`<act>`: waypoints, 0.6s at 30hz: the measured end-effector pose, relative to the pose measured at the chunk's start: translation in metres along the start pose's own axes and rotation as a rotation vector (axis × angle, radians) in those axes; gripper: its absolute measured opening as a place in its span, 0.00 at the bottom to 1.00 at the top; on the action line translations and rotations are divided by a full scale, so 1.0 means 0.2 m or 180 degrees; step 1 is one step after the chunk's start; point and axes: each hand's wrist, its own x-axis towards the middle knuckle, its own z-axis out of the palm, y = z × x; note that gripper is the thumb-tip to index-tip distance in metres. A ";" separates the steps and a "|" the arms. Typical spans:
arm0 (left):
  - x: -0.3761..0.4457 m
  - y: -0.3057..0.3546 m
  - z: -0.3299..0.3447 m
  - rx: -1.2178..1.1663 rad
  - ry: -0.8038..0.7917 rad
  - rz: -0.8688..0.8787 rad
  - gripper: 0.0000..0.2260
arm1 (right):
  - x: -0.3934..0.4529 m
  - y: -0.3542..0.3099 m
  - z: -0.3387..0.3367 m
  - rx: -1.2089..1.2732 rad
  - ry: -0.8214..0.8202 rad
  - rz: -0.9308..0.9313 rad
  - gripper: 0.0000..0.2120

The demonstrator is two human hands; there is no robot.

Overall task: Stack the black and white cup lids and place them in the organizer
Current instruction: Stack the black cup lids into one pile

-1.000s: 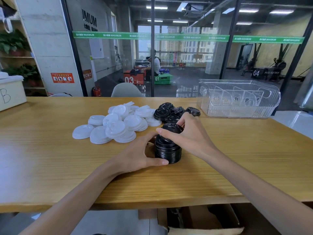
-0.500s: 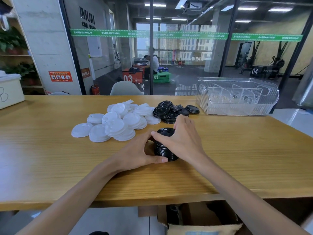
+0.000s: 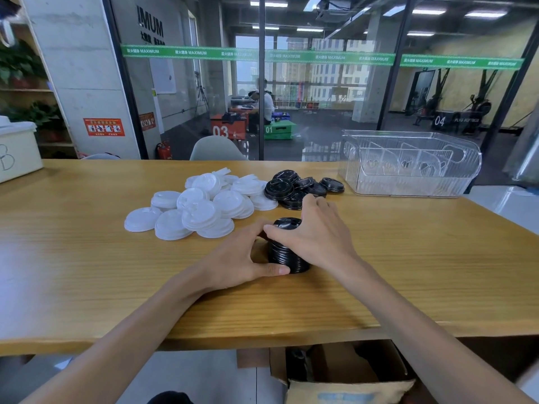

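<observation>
Black plastic cup-lid stack (image 3: 287,252) upright on wooden desk (image 3: 408,258), between both hands. Left hand (image 3: 233,263) fingers curled round base; right hand (image 3: 318,231) fingers grasp top. Clear plastic organizer (image 3: 408,164) far right, nearer right hand.

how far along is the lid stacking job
Partly done. A black stack stands on the table, held by the left hand and right hand. Left: loose black lids, the whole white pile, and filling the organizer, which looks empty.
</observation>
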 end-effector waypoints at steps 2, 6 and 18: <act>0.00 0.00 0.00 -0.0031 0.0005 0.0083 0.40 | 0.00 -0.01 0.00 -0.0075 -0.0026 -0.0019 0.32; -0.01 0.01 0.00 -0.0004 -0.0022 0.0197 0.43 | -0.01 -0.01 0.01 0.0110 -0.0098 0.0045 0.32; -0.01 0.02 -0.02 -0.0001 -0.0048 0.0276 0.33 | -0.12 0.07 0.06 0.0764 -0.0090 -0.0151 0.34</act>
